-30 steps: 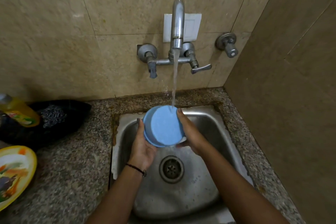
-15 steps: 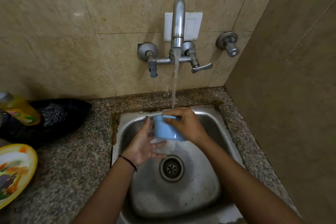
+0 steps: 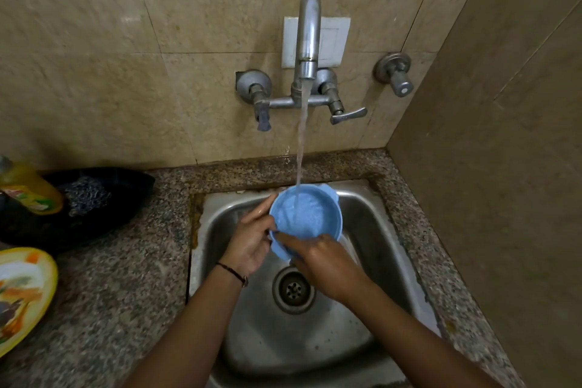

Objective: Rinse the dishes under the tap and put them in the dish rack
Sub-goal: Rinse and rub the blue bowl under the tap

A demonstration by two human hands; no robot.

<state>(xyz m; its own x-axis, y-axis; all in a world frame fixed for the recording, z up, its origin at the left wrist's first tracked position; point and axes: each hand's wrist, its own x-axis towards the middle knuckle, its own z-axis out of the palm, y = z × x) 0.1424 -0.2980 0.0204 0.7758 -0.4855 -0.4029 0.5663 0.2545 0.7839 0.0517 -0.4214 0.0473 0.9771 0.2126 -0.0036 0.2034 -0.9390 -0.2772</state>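
**Tabletop** (image 3: 126,293), 9 o'clock side of the view: a yellow patterned plate (image 3: 22,296) lies at the left edge, partly cut off. Whether it has been washed cannot be told. Toward 10 o'clock a yellow soap bottle (image 3: 30,189) leans on a dark bag (image 3: 104,214) with a wire scrubber (image 3: 86,195) in it.

**Sink** (image 3: 371,261), centre: steel basin, wet, drain (image 3: 293,288) uncovered. No other dishes are seen in it.

**Left hand** (image 3: 252,239): grip closed on the bowl (image 3: 307,214) at the bowl's 9 o'clock side, thumb at the rim, fingers behind the wall.

**Bowl:** blue and round, so it has no long axis to speak of. It is held over the far half of the sink, mouth tipped up and toward the person. It contains running water only.

**Right hand** (image 3: 324,261): grip on the bowl's near rim at 6 o'clock, forefinger along the edge, other fingers curled beneath.

**Tap** (image 3: 308,35), 12 o'clock from the bowl: running. The water (image 3: 302,142) lands inside the bowl, toward its far rim.

**Far right:** a separate wall valve (image 3: 395,74), untouched.

**Assessment:** rinsing is in hand and racking is not begun. No dish rack is in view, so the direction of carry cannot be stated. Both hands are on the bowl and equally near it, with the left on the tabletop side. Wet plastic may slip when one grip lets go
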